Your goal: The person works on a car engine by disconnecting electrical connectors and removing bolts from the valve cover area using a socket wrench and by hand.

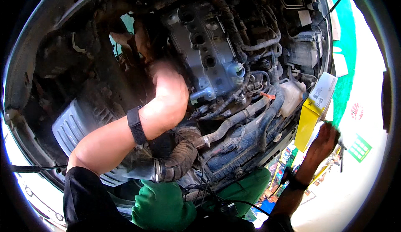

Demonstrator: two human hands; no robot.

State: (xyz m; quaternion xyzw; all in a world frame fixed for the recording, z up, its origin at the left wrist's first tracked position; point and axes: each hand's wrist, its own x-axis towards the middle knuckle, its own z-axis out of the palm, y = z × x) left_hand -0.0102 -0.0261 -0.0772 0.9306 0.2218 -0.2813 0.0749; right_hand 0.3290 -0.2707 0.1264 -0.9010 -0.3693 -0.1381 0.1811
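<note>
Near, at 6 o'clock: green trousers [161, 209] and a black sleeve [85, 198] showing at the lower edge.

Left hand [169, 86] reaching up from 7 o'clock toward centre, bent at the wrist, pressing down into the gap just left of the engine cover [204, 44]. Fingers sinking out of sight into the dark; cannot tell whether apart or clamped on anything. Black band [136, 124] wrapping the left forearm.

Right hand [323, 138] stretching out at 4 o'clock, fingers apart and flat, resting on the front edge of the bay just below the yellow box [309, 121]. Gripping nothing visible. Dark band on that wrist too.

Between the arms, at 6 o'clock of centre: ribbed black hose [179, 159] with a metal clamp, curving up toward the engine. Thinner hoses and wires running past it toward 3 o'clock.

Farther, at 3 o'clock: white tank [292, 96] sitting beside the yellow box. Ribbed grey panel [77, 123] lying at 9 o'clock.

Farthest, at 12 o'clock: engine cover tilting away, plug holes showing along it.
</note>
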